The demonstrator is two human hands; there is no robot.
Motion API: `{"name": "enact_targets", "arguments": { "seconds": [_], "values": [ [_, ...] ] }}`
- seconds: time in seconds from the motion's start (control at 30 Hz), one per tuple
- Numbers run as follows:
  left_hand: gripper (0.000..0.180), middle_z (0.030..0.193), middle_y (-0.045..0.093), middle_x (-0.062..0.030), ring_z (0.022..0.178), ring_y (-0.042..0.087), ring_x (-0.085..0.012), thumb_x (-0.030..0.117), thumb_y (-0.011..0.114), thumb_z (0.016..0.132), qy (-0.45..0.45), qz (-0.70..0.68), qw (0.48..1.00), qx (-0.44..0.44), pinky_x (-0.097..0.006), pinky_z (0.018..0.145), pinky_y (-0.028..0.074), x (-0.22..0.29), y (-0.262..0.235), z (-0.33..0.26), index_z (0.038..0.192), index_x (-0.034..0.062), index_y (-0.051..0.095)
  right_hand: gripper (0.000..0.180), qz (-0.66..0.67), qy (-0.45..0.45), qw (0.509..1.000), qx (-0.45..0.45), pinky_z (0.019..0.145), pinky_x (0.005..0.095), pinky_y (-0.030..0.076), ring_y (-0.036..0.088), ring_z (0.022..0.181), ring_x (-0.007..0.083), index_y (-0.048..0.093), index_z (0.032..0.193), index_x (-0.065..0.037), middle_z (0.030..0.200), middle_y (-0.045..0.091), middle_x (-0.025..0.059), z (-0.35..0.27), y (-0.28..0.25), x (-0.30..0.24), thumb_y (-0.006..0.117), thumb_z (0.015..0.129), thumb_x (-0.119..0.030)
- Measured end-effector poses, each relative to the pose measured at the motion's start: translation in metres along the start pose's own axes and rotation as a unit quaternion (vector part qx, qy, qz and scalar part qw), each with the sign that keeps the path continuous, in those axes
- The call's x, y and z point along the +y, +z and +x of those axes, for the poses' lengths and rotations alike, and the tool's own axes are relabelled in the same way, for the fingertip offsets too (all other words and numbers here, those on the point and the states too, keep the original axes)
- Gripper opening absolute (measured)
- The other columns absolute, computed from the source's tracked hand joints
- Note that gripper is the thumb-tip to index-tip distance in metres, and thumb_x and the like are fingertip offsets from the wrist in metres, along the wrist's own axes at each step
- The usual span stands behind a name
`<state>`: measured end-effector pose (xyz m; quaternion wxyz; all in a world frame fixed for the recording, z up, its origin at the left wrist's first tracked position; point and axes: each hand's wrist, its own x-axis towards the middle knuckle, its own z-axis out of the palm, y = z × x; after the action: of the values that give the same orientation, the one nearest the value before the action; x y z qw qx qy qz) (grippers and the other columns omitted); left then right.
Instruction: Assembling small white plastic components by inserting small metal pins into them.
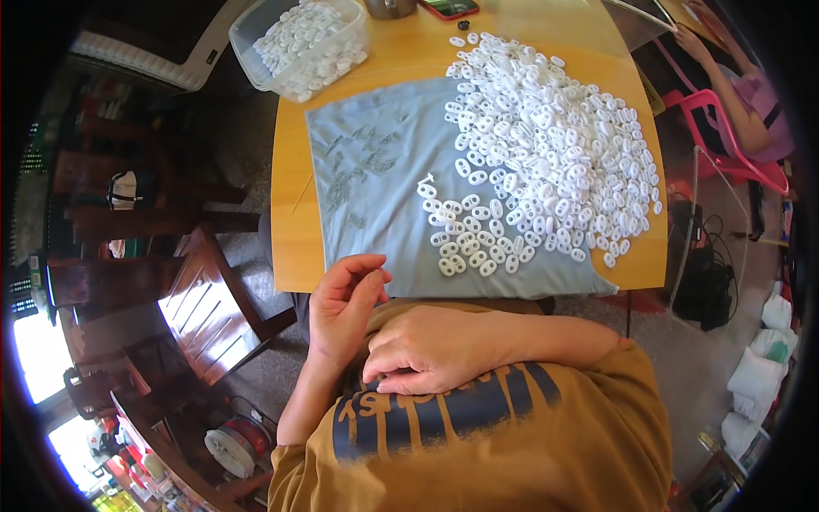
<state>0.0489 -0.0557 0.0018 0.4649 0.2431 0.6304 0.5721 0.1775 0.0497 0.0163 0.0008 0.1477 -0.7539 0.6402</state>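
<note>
Ovals of white, two-holed plastic (542, 149), variously angled, lie forward-right of the nearer, curled left hand (345, 300); I cannot tell whether it grasps anything.

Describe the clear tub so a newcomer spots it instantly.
Find the wooden table. At its far left corner, beyond the grey-blue cloth, stands a clear plastic tub. Unlike the loose heap of two-holed white pieces to its right, its white contents sit inside see-through walls.
</note>
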Motion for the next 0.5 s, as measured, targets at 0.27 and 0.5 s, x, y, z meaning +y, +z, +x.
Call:
{"name": "enact_targets", "arguments": {
  "seconds": [0.27, 0.5],
  "values": [
    [0.04, 0.106, 0.06, -0.0111, 0.096, 0.057, -0.0288, 0.007, 0.072, 0.068, 0.341, 0.416, 0.832, -0.139, -0.04, 0.083, 0.046, 0.016, 0.016, 0.049, 0.106, 0.0074, 0.062, 0.019, 0.015, 0.023, 0.998, 0.05, 0.068, 0.0375, 0.047, 0.059, 0.079, 0.0288, 0.063, 0.093, -0.001, 0.083, 0.061, 0.0117, -0.011, -0.003, 0.007, 0.058, 0.085, -0.018],
    [0.068, 0.143, 0.035, -0.0062, 0.135, 0.026, -0.024, 0.04, 0.065, 0.075, 0.296, 0.591, 0.694, -0.285, -0.044, 0.111, 0.017, 0.014, 0.038, 0.077, 0.134, 0.0142, 0.043, 0.016, -0.006, -0.034, 0.997, 0.068, 0.067, 0.0365, 0.047, 0.059, 0.076, 0.0264, 0.063, 0.09, -0.004, 0.08, 0.06, 0.0096, -0.011, -0.016, 0.021, 0.059, 0.084, -0.019]
  ]
}}
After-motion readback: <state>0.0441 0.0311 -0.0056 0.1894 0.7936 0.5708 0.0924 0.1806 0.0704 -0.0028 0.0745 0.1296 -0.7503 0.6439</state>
